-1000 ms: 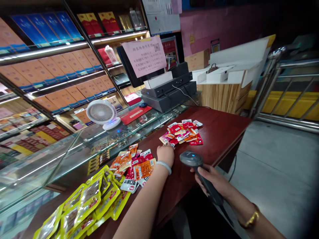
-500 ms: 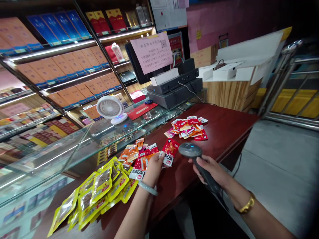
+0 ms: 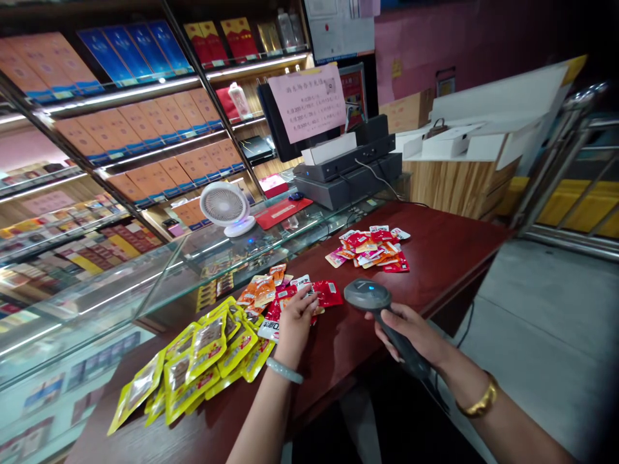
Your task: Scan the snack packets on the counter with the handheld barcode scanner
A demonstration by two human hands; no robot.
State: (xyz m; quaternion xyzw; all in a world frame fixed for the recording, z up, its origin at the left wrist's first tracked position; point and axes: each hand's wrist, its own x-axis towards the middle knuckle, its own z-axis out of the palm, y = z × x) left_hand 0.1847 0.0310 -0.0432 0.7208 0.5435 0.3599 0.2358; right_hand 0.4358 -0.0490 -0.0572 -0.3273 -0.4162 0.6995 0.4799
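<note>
A dark grey handheld barcode scanner [image 3: 370, 296] with a blue light is in my right hand [image 3: 411, 332], the fingers wrapped round its handle. Its head points left over the table. My left hand [image 3: 297, 312] rests over a pile of small red and orange snack packets [image 3: 264, 291], its fingers apart. A red snack packet [image 3: 329, 293] lies just beyond the left fingertips; whether they touch it I cannot tell. Left of that hand are several larger yellow snack pouches [image 3: 207, 354], stacked and overlapping. Farther back sits a second pile of small packets [image 3: 374, 248].
The dark red table [image 3: 435, 238] meets a glass display counter [image 3: 169, 264] on the left. On the glass stand a white fan [image 3: 225, 206] and a grey till unit [image 3: 345, 174] with a pink sign [image 3: 309, 106]. Metal railings [image 3: 570, 167] rise at the right.
My left hand has loosened from the red packet it gripped, which now lies flatter and turned beside the near pile. The right hand keeps the scanner nearly still. The view has shifted slightly.
</note>
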